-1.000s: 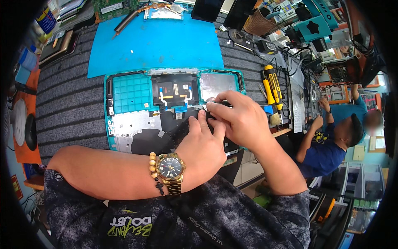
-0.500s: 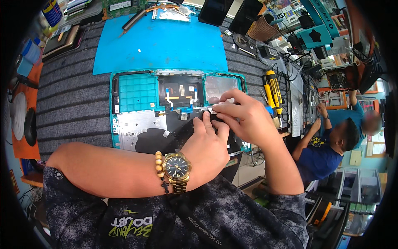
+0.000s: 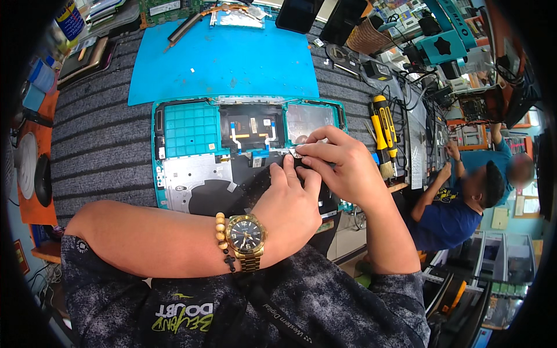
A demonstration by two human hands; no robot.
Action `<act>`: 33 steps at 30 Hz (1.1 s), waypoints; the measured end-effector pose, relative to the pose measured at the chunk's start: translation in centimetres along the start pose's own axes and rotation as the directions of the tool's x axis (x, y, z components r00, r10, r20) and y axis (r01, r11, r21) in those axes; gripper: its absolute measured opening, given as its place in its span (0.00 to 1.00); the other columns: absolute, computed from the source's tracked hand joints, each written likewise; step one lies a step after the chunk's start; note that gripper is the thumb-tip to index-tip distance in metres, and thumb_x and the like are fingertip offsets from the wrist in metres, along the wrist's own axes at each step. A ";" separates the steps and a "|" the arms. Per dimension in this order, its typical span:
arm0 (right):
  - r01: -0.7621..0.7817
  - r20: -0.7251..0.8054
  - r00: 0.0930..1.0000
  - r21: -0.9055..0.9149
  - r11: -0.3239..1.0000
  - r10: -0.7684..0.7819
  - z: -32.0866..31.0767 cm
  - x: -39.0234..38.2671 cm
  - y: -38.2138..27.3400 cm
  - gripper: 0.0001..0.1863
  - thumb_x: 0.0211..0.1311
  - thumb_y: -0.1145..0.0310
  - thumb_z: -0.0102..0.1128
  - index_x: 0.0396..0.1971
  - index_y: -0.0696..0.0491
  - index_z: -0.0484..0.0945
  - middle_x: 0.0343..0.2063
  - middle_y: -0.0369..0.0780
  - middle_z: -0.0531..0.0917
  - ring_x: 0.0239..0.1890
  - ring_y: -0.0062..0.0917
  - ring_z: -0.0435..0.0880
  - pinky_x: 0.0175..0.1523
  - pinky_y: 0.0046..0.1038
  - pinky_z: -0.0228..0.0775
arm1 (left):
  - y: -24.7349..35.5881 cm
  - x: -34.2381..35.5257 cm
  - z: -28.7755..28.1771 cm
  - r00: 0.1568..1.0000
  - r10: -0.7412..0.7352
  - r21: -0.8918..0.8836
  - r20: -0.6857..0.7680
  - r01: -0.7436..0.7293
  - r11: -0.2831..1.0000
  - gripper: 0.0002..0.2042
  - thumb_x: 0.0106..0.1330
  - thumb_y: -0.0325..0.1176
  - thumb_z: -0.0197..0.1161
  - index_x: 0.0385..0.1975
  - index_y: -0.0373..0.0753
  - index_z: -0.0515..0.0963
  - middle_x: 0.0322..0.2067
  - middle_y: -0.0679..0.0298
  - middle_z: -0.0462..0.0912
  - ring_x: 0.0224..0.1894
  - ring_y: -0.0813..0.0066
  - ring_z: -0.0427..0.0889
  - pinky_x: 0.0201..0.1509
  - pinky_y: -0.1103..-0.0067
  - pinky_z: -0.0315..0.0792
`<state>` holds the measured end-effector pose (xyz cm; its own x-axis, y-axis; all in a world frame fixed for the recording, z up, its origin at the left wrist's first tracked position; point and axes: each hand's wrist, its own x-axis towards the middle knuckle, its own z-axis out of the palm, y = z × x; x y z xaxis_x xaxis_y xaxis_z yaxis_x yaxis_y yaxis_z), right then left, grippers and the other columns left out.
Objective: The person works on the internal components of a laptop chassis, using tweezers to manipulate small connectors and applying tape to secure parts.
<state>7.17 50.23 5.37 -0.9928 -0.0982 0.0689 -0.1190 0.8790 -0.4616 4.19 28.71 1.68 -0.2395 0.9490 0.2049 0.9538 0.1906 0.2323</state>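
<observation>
An opened laptop shell (image 3: 188,132), teal with black and silver sheeting inside, lies in front of me. My left hand (image 3: 290,200) presses down on the black sheet (image 3: 220,196), its fingers stretched and slightly apart. Just beyond those fingertips, my right hand (image 3: 342,165) pinches a small silvery piece (image 3: 295,152) at the shell's middle bar; whether it is tape or metal cannot be made out. A blue-ended ribbon cable (image 3: 259,154) lies left of the pinch. Behind it sits the black touchpad underside (image 3: 250,126) with white ribbons.
A blue mat (image 3: 223,64) spreads behind the shell on grey striped cloth (image 3: 96,136). Yellow-and-black screwdrivers (image 3: 383,124) and a brush (image 3: 387,169) lie to the right. A green circuit board (image 3: 168,7) and two dark phones (image 3: 299,14) stand farther back. Two people (image 3: 458,194) work at right.
Both hands stay at nearly the same spot, with the right hand still pinching the silvery piece. The view has shifted slightly, and more of the brush shows.
</observation>
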 end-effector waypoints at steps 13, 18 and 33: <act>-0.022 0.004 1.000 -0.015 1.000 0.023 -0.1 0.0 -0.3 0.11 0.72 0.71 0.80 0.51 0.51 0.99 0.47 0.41 0.94 0.45 0.42 0.96 0.50 0.40 0.89 | 0.1 0.0 0.0 1.000 -0.003 0.014 0.015 0.003 1.000 0.19 0.68 0.36 0.71 0.44 0.21 0.94 0.56 0.30 0.84 0.67 0.18 0.88 0.66 0.45 0.80; -0.030 -0.006 1.000 0.006 1.000 0.030 0.3 -0.3 -0.4 0.12 0.71 0.75 0.82 0.53 0.53 0.99 0.47 0.41 0.93 0.42 0.38 0.95 0.48 0.37 0.88 | 0.1 0.0 0.0 1.000 0.002 0.007 -0.003 -0.002 1.000 0.19 0.67 0.35 0.71 0.44 0.22 0.94 0.55 0.31 0.85 0.67 0.19 0.88 0.63 0.47 0.81; -0.018 -0.115 0.993 -0.132 0.991 0.003 2.2 -1.0 -0.8 0.14 0.64 0.68 0.84 0.49 0.46 0.97 0.46 0.41 0.91 0.41 0.46 0.95 0.43 0.47 0.88 | 0.2 -0.1 0.6 0.999 -0.020 -0.010 -0.039 0.020 1.000 0.20 0.69 0.33 0.71 0.48 0.18 0.93 0.57 0.29 0.84 0.66 0.18 0.88 0.68 0.44 0.80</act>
<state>8.24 48.55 3.71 -0.9848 -0.0417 0.1688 -0.0982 0.9347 -0.3417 4.52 28.79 1.17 -0.2655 0.9345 0.2371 0.9471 0.2068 0.2455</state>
